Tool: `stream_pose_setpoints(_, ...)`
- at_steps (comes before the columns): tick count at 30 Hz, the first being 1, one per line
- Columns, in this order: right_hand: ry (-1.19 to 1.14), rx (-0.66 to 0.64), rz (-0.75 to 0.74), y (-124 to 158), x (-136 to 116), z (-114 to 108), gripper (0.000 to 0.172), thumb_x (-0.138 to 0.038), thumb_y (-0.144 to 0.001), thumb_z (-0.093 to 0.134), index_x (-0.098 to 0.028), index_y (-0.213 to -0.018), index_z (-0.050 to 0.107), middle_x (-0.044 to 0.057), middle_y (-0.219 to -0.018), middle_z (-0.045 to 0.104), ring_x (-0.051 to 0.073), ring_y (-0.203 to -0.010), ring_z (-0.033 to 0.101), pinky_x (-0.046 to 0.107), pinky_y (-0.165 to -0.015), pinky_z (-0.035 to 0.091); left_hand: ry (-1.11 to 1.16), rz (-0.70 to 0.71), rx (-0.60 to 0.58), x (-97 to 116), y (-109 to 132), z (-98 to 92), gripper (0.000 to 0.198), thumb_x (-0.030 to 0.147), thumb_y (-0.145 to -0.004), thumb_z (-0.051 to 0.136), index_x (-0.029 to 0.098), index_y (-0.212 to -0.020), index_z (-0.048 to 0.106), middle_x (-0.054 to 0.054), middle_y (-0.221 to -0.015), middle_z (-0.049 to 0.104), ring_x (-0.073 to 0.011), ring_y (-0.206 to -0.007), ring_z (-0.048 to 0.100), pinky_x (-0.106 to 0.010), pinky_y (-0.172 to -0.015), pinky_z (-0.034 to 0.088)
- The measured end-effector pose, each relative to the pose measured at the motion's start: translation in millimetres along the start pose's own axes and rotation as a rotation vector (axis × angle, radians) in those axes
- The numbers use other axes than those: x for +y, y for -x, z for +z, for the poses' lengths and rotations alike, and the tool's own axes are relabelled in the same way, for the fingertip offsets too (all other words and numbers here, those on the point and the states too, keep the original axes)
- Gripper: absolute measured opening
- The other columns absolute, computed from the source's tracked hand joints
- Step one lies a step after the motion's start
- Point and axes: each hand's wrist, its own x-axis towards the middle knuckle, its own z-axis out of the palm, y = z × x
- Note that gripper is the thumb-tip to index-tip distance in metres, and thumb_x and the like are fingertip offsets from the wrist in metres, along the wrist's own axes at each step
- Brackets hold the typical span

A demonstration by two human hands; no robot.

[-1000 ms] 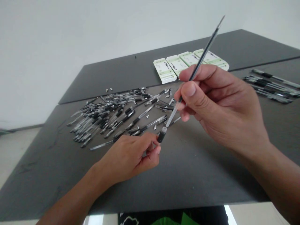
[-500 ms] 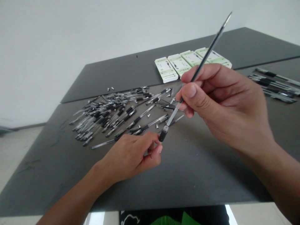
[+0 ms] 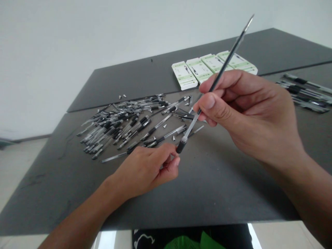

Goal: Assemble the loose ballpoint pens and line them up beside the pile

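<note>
Between the thumb and fingers of my right hand (image 3: 246, 110) is a slim pen refill (image 3: 229, 57), its metal tip pointing up and to the right. The refill's clear lower end meets the open mouth of a pen barrel (image 3: 181, 146) with a black grip. My left hand (image 3: 150, 167) is closed around that barrel, hiding most of it. Just beyond my left hand lies a loose heap of clear pens with black grips (image 3: 109, 128). Small pale cone-shaped tips (image 3: 164, 126) are scattered among them.
Several white and green boxes (image 3: 184, 76) lie side by side toward the back of the dark table (image 3: 197, 207). A bundle of pens (image 3: 306, 91) is at the far right. A seam runs across the tabletop, and a pale wall stands behind it.
The refill's lower end has come down slightly to the barrel's mouth and appears to enter it. Both hands keep their grips, and the view has shifted a little.
</note>
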Motion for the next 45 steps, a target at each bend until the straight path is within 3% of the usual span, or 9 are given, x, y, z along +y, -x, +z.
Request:
stream_pose_setpoints(7, 0.047, -0.05, 0.007, 1.2, 3.4, -5.9, 0.01, -0.034, -0.094, 0.088, -0.034, -0.103, 0.084, -0.004, -0.1, 0.08, 0.017, -0.084, 0.076, 0.032, -0.076, 0.068, 0.007, -0.001, 0.007, 0.5, -0.3, 3.3, 0.005, 0.018, -0.105, 0.054, 0.02, -0.101, 0.056, 0.01, -0.066, 0.064, -0.0071, -0.049, 0.059, -0.02, -0.051, 0.036)
stream_pose_setpoints(11, 0.093, -0.252, 0.056, 2.8, 8.1, -7.6, 0.013, -0.039, -0.085, 0.095, -0.034, -0.093, 0.086, -0.002, -0.096, 0.083, 0.023, -0.095, 0.078, 0.035, -0.074, 0.067, 0.003, 0.005, 0.037, 0.5, -0.8, 5.1, 0.005, 0.017, -0.103, 0.054, 0.021, -0.1, 0.055, 0.01, -0.067, 0.066, -0.0074, -0.049, 0.058, -0.02, -0.051, 0.037)
stream_pose_setpoints(14, 0.097, -0.357, 0.079, 2.3, 8.6, -8.9, 0.025, -0.041, -0.083, 0.097, -0.038, -0.107, 0.089, -0.002, -0.101, 0.086, 0.026, -0.1, 0.081, 0.041, -0.08, 0.069, -0.009, -0.002, 0.065, 1.1, -2.0, 2.8, 0.006, 0.017, -0.102, 0.052, 0.021, -0.097, 0.053, 0.009, -0.068, 0.067, -0.0079, -0.047, 0.057, -0.021, -0.049, 0.036)
stream_pose_setpoints(17, 0.09, -0.204, 0.068, -2.2, 9.1, -13.9, 0.041, -0.042, -0.085, 0.095, -0.04, -0.126, 0.086, -0.002, -0.116, 0.087, 0.024, -0.105, 0.082, 0.042, -0.092, 0.069, -0.019, -0.029, 0.059, 3.0, -3.6, -1.4, 0.008, 0.018, -0.101, 0.05, 0.019, -0.097, 0.056, 0.006, -0.067, 0.068, -0.0097, -0.049, 0.06, -0.021, -0.05, 0.039)
stream_pose_setpoints(21, 0.287, -0.014, -0.025, -14.1, 22.0, -27.3, 0.019, -0.043, -0.093, 0.087, -0.037, -0.111, 0.09, -0.002, -0.105, 0.088, 0.023, -0.095, 0.081, 0.039, -0.085, 0.066, 0.023, -0.031, 0.036, 6.5, -4.7, -0.7, 0.01, 0.018, -0.099, 0.049, 0.019, -0.095, 0.058, 0.007, -0.063, 0.065, -0.0097, -0.046, 0.057, -0.022, -0.047, 0.038)
stream_pose_setpoints(25, 0.718, -0.364, -0.144, -26.3, 48.5, -43.1, 0.013, -0.038, -0.094, 0.086, -0.03, -0.102, 0.091, 0.003, -0.097, 0.087, 0.024, -0.085, 0.077, 0.039, -0.077, 0.058, 0.072, 0.01, 0.004, 12.0, -3.5, 9.9, 0.009, 0.017, -0.096, 0.048, 0.02, -0.096, 0.057, 0.009, -0.06, 0.063, -0.0094, -0.043, 0.055, -0.023, -0.047, 0.035)
stream_pose_setpoints(29, 0.86, -0.617, -0.144, -31.2, 67.5, -52.6, 0.014, -0.033, -0.098, 0.08, -0.027, -0.105, 0.09, 0.006, -0.102, 0.084, 0.024, -0.087, 0.076, 0.036, -0.077, 0.056, 0.094, 0.054, -0.019, 19.0, -0.3, 22.1, 0.007, 0.018, -0.093, 0.047, 0.024, -0.093, 0.052, 0.009, -0.059, 0.064, -0.0116, -0.043, 0.056, -0.026, -0.047, 0.033)
stream_pose_setpoints(34, 0.871, -0.702, -0.151, -29.4, 70.4, -54.2, 0.014, -0.036, -0.1, 0.079, -0.03, -0.106, 0.09, 0.004, -0.103, 0.082, 0.021, -0.086, 0.075, 0.034, -0.078, 0.055, 0.127, 0.058, -0.064, 24.2, 1.5, 29.2, 0.007, 0.018, -0.09, 0.05, 0.024, -0.09, 0.052, 0.01, -0.056, 0.056, -0.0128, -0.042, 0.053, -0.031, -0.046, 0.028)
stream_pose_setpoints(45, 0.813, -0.716, -0.102, -24.1, 62.9, -47.2, 0.018, -0.046, -0.1, 0.079, -0.032, -0.108, 0.088, 0.004, -0.105, 0.079, 0.021, -0.086, 0.074, 0.036, -0.073, 0.055, 0.179, 0.042, -0.056, 26.6, 1.0, 25.4, 0.013, 0.012, -0.087, 0.051, 0.02, -0.086, 0.061, 0.008, -0.062, 0.065, -0.012, -0.045, 0.056, -0.035, -0.045, 0.033)
